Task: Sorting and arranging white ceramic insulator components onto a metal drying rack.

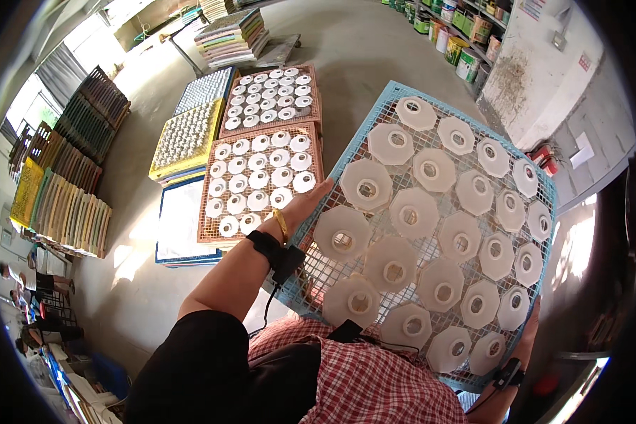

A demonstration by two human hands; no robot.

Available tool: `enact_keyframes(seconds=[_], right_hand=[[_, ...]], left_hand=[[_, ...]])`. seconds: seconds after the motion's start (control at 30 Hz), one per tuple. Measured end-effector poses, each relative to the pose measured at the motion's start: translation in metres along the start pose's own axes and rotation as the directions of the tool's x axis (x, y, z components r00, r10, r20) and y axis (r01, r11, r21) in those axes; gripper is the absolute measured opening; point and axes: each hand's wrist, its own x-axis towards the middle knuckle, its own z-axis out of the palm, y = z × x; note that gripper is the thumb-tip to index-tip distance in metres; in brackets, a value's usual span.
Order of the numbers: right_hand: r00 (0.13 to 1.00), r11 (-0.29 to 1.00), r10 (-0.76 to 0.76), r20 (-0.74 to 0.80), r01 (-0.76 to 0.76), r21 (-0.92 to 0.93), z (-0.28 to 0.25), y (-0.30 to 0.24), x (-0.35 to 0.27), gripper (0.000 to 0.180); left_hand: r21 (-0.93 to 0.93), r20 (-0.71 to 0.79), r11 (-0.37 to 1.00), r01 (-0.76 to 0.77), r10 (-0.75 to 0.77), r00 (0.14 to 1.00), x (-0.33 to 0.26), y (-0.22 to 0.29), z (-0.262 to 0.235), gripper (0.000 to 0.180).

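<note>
A light-blue mesh tray (394, 87) is held in front of me, tilted in the picture. Rows of white octagonal pieces (379, 144), each with a round collar and a central hole, lie apart on its grid. My left hand (316, 196) is closed on the tray's left edge, its fingers partly hidden. At the lower right edge, my right hand (532, 326) supports the opposite side; most of it is hidden by the tray and the frame. Straps with small dark devices sit on both wrists.
Reddish-brown trays (319, 152) with similar white pieces stand ahead-left, beside a yellow tray (155, 168) of small white parts. Upright stacked trays (71, 212) line the left. Shelves of cans (468, 65) and a wall are at right; people appear far left.
</note>
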Motion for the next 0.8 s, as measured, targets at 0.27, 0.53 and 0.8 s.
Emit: enact_keyframes(seconds=[0.27,0.53,0.8], right_hand=[[1.0,1.0,0.019,0.008,-0.019,-0.004,-0.004,0.0,-0.002,0.055],[0.997,1.0,-0.03,-0.072,0.03,-0.001,-0.022,0.027,0.001,0.054],[0.991,1.0,0.024,-0.135,-0.022,0.011,0.007,-0.014,-0.004,0.058]], left_hand=[[0.009,-0.021,0.999,0.034,-0.034,0.999,0.0,0.007,0.002,0.087],[-0.083,0.094,0.994,-0.066,0.074,0.993,0.039,-0.045,-0.007,0.081],[-0.177,0.109,0.984,0.014,0.006,0.994,0.026,0.002,0.0,0.072]])
